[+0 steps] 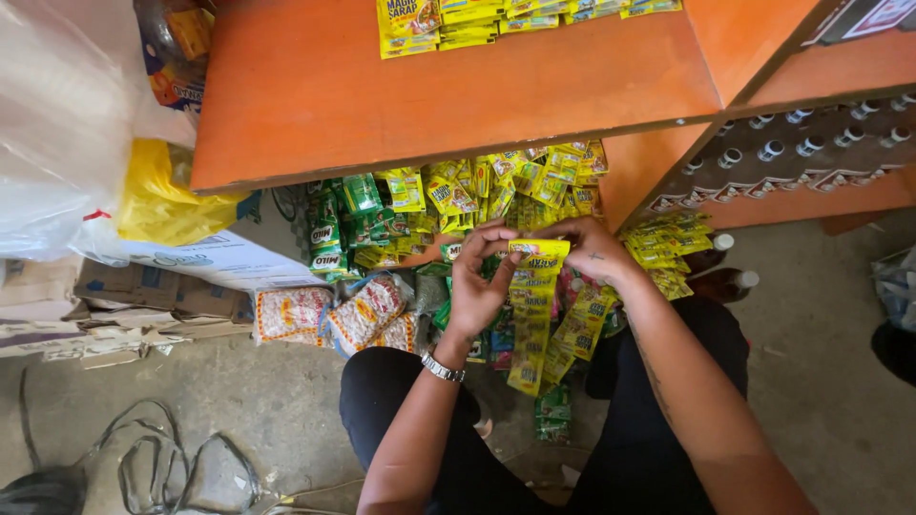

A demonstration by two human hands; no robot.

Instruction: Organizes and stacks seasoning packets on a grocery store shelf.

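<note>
Centrally, a strip of yellow sachets [530, 315] hangs between the person's knees, its top end pinched at both sides. The left hand [477, 281], with a metal wristwatch [443, 368] on the wrist, is closed on the strip's upper left edge with fingers curled. The right hand [593, 250] is closed on the upper right edge, thumb and fingers pressed to the top sachet. The strip's lower end trails down in front of a heap of mixed packets on the floor.

Behind the hands, a lower shelf [658, 157] is crowded with loose yellow sachets [515, 186] and green sachets [343, 224], which partly hide its surface. An orange shelf top [429, 86] overhangs this stock and carries further yellow packets [448, 21]. To the left lie bagged snacks [329, 315], a yellow plastic bag [162, 200] and flattened cardboard [114, 305]. To the right stand rows of small capped bottles [811, 143]. Black cables [153, 467] lie on the concrete floor at lower left.
</note>
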